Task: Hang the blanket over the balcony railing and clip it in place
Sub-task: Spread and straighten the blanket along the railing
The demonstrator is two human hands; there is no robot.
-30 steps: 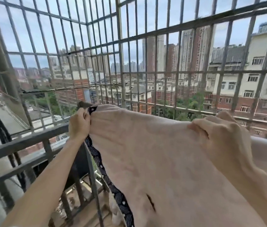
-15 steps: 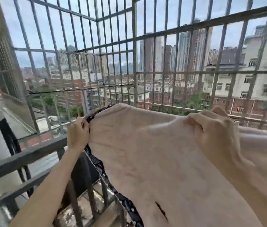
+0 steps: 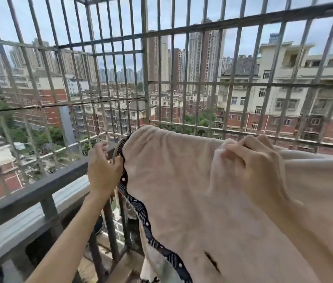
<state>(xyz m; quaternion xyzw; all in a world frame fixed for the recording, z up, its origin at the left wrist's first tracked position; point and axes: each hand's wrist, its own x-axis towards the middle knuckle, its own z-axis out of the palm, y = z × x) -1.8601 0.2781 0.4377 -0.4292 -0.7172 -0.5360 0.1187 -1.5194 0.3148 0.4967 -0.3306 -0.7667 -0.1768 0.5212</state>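
Pale pink blanket draped across the top of the balcony railing, left hand pinching its dark dotted trim at the railing, right hand clutching a bunched fold farther along the railing, metal grille beyond the railing.

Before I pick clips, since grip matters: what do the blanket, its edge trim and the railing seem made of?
The blanket looks like soft fleece or plush: pale pink, matte, fuzzy nap, loose folds. Its edge trim seems a woven ribbon, dark with white dots and fine stripes. The railing is probably painted metal: dark grey, dull, square-edged.
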